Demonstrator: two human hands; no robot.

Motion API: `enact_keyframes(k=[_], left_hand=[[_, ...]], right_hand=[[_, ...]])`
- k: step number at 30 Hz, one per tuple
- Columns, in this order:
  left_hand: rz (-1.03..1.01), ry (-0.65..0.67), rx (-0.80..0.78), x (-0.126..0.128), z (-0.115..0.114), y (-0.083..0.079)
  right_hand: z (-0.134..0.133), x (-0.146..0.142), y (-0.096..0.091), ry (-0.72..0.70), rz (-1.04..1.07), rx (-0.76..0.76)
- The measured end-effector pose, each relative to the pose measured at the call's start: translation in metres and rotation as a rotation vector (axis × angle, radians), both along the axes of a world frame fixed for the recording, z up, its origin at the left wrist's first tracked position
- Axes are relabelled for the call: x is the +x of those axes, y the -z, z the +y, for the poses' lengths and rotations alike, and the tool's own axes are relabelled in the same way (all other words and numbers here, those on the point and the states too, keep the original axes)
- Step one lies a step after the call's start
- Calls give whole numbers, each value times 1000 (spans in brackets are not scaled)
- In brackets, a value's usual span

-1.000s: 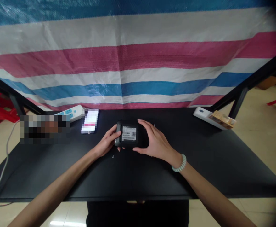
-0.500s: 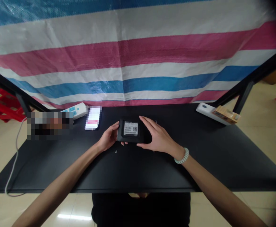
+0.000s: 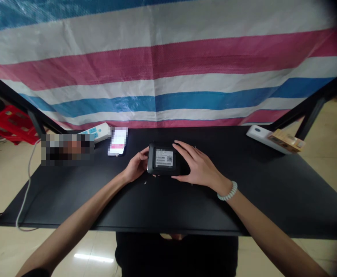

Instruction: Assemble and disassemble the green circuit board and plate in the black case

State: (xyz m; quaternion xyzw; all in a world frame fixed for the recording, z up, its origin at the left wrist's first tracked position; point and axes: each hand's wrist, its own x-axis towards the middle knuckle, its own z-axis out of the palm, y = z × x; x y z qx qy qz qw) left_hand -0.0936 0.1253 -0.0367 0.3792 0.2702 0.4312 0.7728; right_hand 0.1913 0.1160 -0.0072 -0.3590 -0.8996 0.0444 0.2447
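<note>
A flat black device (image 3: 176,169) with rounded corners and a white printed label (image 3: 164,158) is held just above the black table, label side up. My left hand (image 3: 137,166) grips its left edge, with some fingertips hidden underneath. From the right, my right hand (image 3: 199,164) spans the device, its thumb at the near edge and its fingers at the far edge. Tiny metallic bits (image 3: 145,183) lie on the table near my left hand; their kind is too small to tell.
A phone (image 3: 118,141) with its screen lit lies at the back left, beside a white power strip (image 3: 100,132) and a blurred-out patch. At the back right, a small yellowish box (image 3: 288,141) rests against a long white object (image 3: 260,134). A striped sheet (image 3: 156,61) hangs behind the table (image 3: 168,207).
The whole view has shifted slightly, so everything sits a little further right. The device tilts a bit more toward the camera, and both hands keep their hold on it.
</note>
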Motion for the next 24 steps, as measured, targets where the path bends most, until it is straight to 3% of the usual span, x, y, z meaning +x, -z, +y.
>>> enact_keyframes(k=[15, 21, 24], left_hand=[[124, -98, -39, 7, -6, -3], [91, 4, 5, 3, -3, -9], [136, -29, 46, 6, -5, -12]], right_hand=[[-1, 1, -6, -17, -18, -53], [1, 1, -5, 15, 99, -125], [4, 1, 0, -3, 230, -193]])
